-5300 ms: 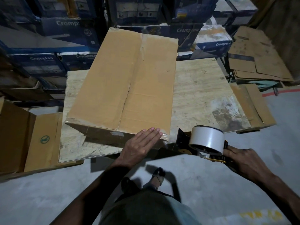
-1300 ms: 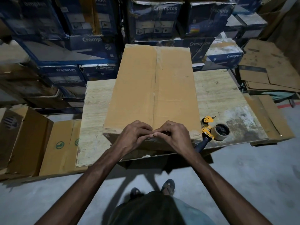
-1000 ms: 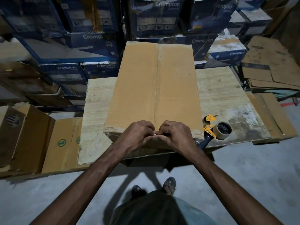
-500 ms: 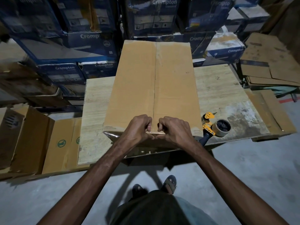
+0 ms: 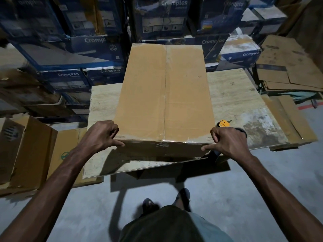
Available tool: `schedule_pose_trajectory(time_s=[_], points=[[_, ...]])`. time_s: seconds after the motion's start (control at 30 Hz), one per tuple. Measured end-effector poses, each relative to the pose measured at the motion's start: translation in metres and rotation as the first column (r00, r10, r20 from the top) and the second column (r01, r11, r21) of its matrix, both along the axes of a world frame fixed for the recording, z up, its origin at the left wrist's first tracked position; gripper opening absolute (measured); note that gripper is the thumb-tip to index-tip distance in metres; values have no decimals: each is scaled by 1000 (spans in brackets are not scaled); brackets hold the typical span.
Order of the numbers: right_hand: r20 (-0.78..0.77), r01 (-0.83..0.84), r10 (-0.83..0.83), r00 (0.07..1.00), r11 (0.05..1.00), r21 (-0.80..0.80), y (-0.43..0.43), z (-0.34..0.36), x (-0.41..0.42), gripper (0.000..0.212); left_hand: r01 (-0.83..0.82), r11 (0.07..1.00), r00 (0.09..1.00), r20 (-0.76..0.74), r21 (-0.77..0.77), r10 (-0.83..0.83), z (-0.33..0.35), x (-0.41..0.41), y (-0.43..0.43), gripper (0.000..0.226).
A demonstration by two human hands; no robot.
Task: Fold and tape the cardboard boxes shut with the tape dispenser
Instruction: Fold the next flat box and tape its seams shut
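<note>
A large brown cardboard box (image 5: 164,95) lies flaps-closed on a wooden table (image 5: 234,95), with clear tape along its centre seam and over the near edge. My left hand (image 5: 101,135) clasps the box's near left corner, with curled fingers on top and the thumb along the front face. At the near right corner my right hand (image 5: 227,142) holds the box the same way. The yellow tape dispenser (image 5: 224,123) lies on the table just behind my right hand, which hides most of it.
Blue printed cartons (image 5: 83,49) are stacked behind and to the left of the table. Flattened cardboard (image 5: 286,67) is piled at the right, and more lies beside the table's right edge. Open brown boxes (image 5: 22,151) stand on the floor at the left. My feet are below the table's near edge.
Both hands were together at the middle of the box's near edge, pinching at the seam. They have since slid apart along that edge to its two corners. The dispenser stays on the table.
</note>
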State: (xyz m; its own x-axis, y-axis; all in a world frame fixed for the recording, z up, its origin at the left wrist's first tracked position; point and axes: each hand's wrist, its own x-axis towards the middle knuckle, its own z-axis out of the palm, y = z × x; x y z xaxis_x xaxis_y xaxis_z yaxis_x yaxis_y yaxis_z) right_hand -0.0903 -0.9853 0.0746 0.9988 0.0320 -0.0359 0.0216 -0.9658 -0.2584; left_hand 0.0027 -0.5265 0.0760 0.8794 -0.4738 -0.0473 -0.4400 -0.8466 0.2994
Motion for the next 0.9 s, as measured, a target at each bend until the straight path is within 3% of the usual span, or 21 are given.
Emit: schedule_pose_trajectory(time_s=[0.13,0.23,0.3,0.37,0.43,0.5,0.53,0.57,0.7,0.8,0.9], points=[[-11,-35,35,999,998,53,-6,-5,4,70,39,997,991,-127,-67,-48,-2,10,9,59],[-28,-27,31,999,991,131,-10,-6,6,72,-72,987,953,-301,-145,26,-4,13,18,53],[-79,20,0,997,969,246,-12,-4,2,70,-147,978,899,-433,-146,71,-1,15,28,48],[-159,137,-69,985,874,467,-10,-5,-8,60,-221,955,834,-545,-197,80,7,18,36,44],[-193,300,-232,953,660,689,1,-10,-19,60,-444,814,809,-558,-374,185,10,23,31,44],[-255,440,-396,882,499,747,19,-17,-20,76,-661,516,736,-605,-545,304,10,28,13,58],[-289,481,-420,861,485,730,29,-19,-18,83,-716,411,691,-656,-565,302,9,29,-1,67],[-309,500,-419,854,492,713,38,-22,-13,85,-740,379,664,-695,-556,277,6,31,-14,75],[-298,519,-467,832,468,716,52,-20,4,72,-680,499,701,-676,-538,226,-5,30,-55,80],[-303,504,-438,846,472,723,45,-25,11,66,-707,466,688,-672,-532,275,-12,24,-55,75],[-348,497,-360,866,530,687,33,-24,29,74,-779,353,625,-691,-518,364,-13,5,-53,83]])
